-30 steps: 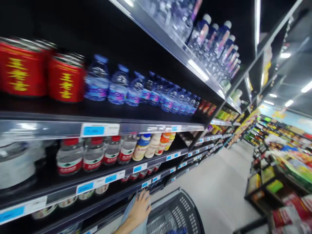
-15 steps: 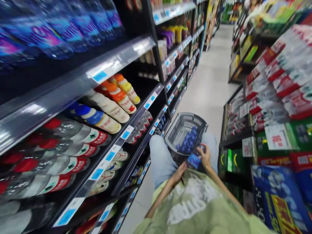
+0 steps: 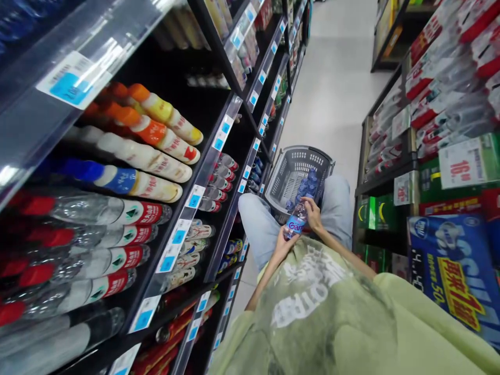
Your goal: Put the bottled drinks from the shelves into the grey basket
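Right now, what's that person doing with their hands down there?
The person has a blue-labelled water bottle in both hands: the left hand around its lower end, the right hand at its neck end. Just beyond, by their knees, is a grey shopping basket with more bluish bottles inside. Red-capped bottles stand on the shelf to the left.

The person's two bare forearms converged in front of the torso. The left forearm [image 3: 262, 278] slanted inward from the near left, ending in the left hand [image 3: 284, 241], its fingers curled in a grip. The right forearm [image 3: 346, 251] slanted inward from the near right, and the right hand [image 3: 312, 214] sat slightly farther off, fingers bent and closed. The knees were spread, one on either side.
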`<state>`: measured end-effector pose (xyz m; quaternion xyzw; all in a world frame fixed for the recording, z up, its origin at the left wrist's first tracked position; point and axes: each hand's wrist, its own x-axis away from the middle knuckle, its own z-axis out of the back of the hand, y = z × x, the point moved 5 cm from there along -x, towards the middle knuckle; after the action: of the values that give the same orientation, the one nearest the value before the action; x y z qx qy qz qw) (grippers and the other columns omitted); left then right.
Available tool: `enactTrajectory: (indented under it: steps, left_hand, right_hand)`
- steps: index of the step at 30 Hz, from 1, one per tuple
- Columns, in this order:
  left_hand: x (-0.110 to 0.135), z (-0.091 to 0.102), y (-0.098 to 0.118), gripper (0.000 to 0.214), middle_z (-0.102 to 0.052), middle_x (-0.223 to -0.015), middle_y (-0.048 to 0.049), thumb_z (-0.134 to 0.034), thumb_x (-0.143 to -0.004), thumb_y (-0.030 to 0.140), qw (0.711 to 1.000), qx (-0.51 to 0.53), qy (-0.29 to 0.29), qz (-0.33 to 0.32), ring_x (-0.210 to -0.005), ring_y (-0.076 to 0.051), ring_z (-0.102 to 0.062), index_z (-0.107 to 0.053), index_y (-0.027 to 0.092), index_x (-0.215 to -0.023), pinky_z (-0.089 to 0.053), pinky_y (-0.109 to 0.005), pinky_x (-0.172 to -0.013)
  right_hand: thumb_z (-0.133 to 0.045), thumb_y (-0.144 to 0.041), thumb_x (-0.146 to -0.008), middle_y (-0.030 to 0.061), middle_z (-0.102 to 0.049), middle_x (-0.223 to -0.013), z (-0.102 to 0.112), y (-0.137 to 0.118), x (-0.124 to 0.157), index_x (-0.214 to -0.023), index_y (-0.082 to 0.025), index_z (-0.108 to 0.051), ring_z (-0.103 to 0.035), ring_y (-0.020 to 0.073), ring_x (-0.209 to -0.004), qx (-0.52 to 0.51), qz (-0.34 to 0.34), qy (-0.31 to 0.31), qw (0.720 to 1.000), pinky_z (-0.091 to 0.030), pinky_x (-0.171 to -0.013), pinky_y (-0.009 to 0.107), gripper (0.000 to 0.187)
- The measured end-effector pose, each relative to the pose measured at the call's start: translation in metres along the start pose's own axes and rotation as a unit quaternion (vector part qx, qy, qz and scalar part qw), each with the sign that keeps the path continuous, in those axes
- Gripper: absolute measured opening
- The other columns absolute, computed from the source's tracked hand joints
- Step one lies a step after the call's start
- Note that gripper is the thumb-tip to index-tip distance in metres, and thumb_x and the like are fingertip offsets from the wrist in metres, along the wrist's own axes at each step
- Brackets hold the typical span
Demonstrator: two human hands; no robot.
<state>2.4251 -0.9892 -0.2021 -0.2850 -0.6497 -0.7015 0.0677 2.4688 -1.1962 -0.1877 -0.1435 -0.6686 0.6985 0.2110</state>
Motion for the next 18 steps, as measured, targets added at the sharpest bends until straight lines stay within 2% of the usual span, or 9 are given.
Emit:
enactTrajectory:
  steps: [5, 8, 13, 18]
  left_hand:
    - [-0.0084, -0.0003, -0.0004, 0.102, -0.072, -0.123, -0.0126, -0.105, -0.048, 0.054, 0.999, -0.028, 0.035, -0.02, -0.116, -0.032, -0.069, -0.055, 0.02, -0.13, -0.053, -0.048, -0.11]
    - [-0.0076, 0.0008, -0.0031, 0.102, -0.071, -0.128, -0.0149, -0.102, -0.054, 0.051, 0.997, -0.056, 0.035, -0.028, -0.12, -0.032, -0.068, -0.052, 0.02, -0.136, -0.052, -0.047, -0.11]
    - [-0.0023, 0.004, -0.0005, 0.084, -0.072, -0.128, -0.0158, -0.096, -0.067, 0.045, 0.996, -0.077, 0.0, -0.038, -0.114, -0.03, -0.067, -0.055, 0.021, -0.136, -0.05, -0.042, -0.104]
    - [-0.0019, 0.0035, 0.0011, 0.06, -0.076, -0.109, -0.0089, -0.089, -0.072, 0.049, 0.991, -0.124, -0.057, -0.001, -0.102, -0.029, -0.064, -0.065, 0.022, -0.12, -0.049, -0.039, -0.095]
  right_hand:
    - [-0.049, -0.063, -0.102, 0.0088, -0.078, -0.125, -0.0022, 0.0026, -0.0001, -0.117, -0.025, -0.078, -0.069, 0.0293, -0.119, 0.002, -0.009, -0.012, 1.0, -0.05, -0.115, 0.047, 0.05]
    - [-0.05, -0.062, -0.103, 0.0081, -0.078, -0.122, -0.0034, -0.0004, 0.0015, -0.115, -0.026, -0.078, -0.069, 0.0294, -0.118, -0.003, -0.008, -0.021, 1.0, -0.049, -0.115, 0.046, 0.048]
    - [-0.057, -0.065, -0.098, 0.0073, -0.076, -0.115, -0.0021, -0.0019, 0.0001, -0.109, -0.026, -0.077, -0.068, 0.0297, -0.113, -0.01, -0.016, -0.016, 1.0, -0.05, -0.113, 0.046, 0.046]
    - [-0.062, -0.077, -0.088, 0.0069, -0.075, -0.103, -0.0073, 0.0065, -0.003, -0.096, -0.025, -0.074, -0.069, 0.0274, -0.097, -0.111, -0.102, -0.038, 0.988, -0.061, -0.088, 0.042, 0.054]
